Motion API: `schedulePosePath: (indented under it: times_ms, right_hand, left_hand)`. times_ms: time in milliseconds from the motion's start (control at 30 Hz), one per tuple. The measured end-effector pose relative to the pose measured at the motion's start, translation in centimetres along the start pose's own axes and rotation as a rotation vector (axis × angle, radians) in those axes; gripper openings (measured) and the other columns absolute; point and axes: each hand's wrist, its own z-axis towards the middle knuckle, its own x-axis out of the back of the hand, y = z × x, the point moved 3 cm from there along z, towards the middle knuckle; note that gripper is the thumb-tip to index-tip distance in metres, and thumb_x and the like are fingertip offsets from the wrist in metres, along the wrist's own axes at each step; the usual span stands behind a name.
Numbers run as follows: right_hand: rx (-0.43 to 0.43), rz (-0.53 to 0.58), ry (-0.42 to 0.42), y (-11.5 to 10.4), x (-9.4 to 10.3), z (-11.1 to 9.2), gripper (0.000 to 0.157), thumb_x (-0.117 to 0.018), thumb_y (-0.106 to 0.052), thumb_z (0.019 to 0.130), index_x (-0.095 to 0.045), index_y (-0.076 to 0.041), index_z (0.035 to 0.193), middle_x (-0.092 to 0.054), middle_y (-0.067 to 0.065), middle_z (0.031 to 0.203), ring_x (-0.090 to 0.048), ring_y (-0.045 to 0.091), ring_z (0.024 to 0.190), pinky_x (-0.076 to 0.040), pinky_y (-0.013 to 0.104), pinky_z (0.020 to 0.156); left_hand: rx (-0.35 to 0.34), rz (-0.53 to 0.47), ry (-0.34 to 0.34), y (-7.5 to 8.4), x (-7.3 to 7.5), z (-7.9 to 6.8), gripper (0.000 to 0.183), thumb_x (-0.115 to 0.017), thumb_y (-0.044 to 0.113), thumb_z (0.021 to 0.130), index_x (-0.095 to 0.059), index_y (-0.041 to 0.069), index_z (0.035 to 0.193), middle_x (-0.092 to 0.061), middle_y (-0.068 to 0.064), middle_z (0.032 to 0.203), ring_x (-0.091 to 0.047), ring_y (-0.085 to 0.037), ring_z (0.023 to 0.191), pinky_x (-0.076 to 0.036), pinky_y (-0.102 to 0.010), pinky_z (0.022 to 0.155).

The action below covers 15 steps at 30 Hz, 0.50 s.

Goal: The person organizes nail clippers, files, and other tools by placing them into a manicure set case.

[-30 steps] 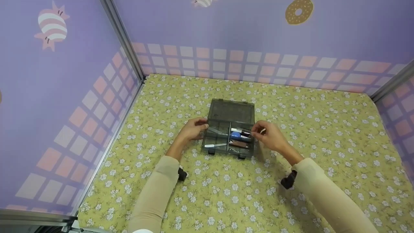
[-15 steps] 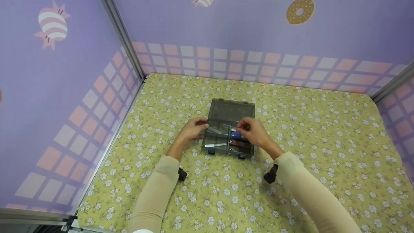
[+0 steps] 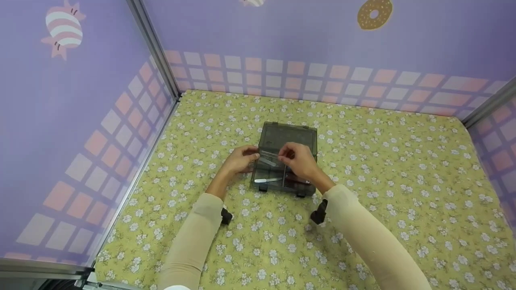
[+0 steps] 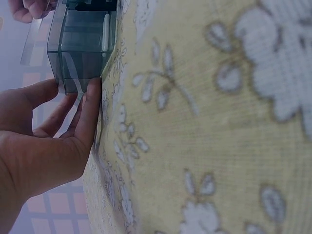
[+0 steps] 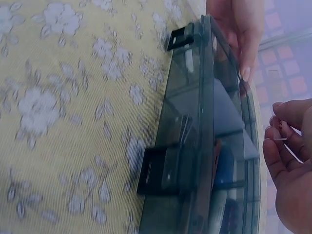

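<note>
A smoky see-through compartment box (image 3: 278,188) lies on the cloth, its lid (image 3: 287,135) folded back. My left hand (image 3: 238,162) grips its left end, thumb on the rim and fingers against the outer wall. Above the left compartments my right hand (image 3: 300,162) pinches a clear flat strip (image 4: 33,45) between thumb and fingers. Beneath it a pale flat strip (image 3: 267,162) lies in the back left compartment. A slim white-ended piece (image 3: 262,181) lies in the front left one. In the right wrist view a blue item (image 5: 224,165) shows in the right side, which my hand partly covers in the head view.
Yellow flowered cloth (image 3: 262,241) covers the table around the box. Purple patterned panels (image 3: 302,36) rise behind and at the sides, with metal posts (image 3: 155,48) at the corners. Two dark latches (image 3: 300,195) stick out from the box's front edge.
My right hand has picked up the clear strip at the box's right end and carried it left, over the left compartments. My left hand has stayed on the box.
</note>
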Motion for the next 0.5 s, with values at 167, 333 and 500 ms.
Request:
schedulePosePath:
  times_ms: [167, 333, 500]
  right_hand:
    - [0.002, 0.019, 0.001, -0.2, -0.9, 0.4, 0.005, -0.073, -0.009, 0.102, -0.074, -0.005, 0.103, -0.069, 0.005, 0.094, -0.066, 0.02, 0.082, -0.055, 0.039, 0.075]
    - [-0.012, 0.004, -0.018, 0.1, -1.7, 0.3, 0.006, -0.072, -0.01, 0.103, -0.074, -0.005, 0.105, -0.069, 0.004, 0.096, -0.065, 0.019, 0.084, -0.055, 0.038, 0.076]
    - [-0.008, -0.011, -0.02, 0.2, -2.0, 0.3, 0.006, -0.071, -0.011, 0.103, -0.074, -0.005, 0.105, -0.069, 0.005, 0.096, -0.065, 0.02, 0.083, -0.056, 0.038, 0.075]
  left_hand:
    - [-0.011, -0.01, -0.005, 0.0, 0.0, 0.0, 0.046, -0.062, 0.022, 0.11, -0.055, 0.008, 0.153, -0.059, -0.01, 0.144, -0.057, -0.027, 0.134, -0.059, -0.045, 0.096]
    - [-0.003, -0.025, -0.003, 0.0, 0.0, -0.1, 0.046, -0.062, 0.021, 0.11, -0.054, 0.009, 0.154, -0.059, -0.009, 0.144, -0.058, -0.026, 0.133, -0.059, -0.044, 0.096]
    - [-0.004, -0.024, 0.004, 0.0, 0.0, -0.2, 0.046, -0.061, 0.021, 0.11, -0.054, 0.01, 0.154, -0.059, -0.009, 0.145, -0.058, -0.026, 0.133, -0.058, -0.045, 0.097]
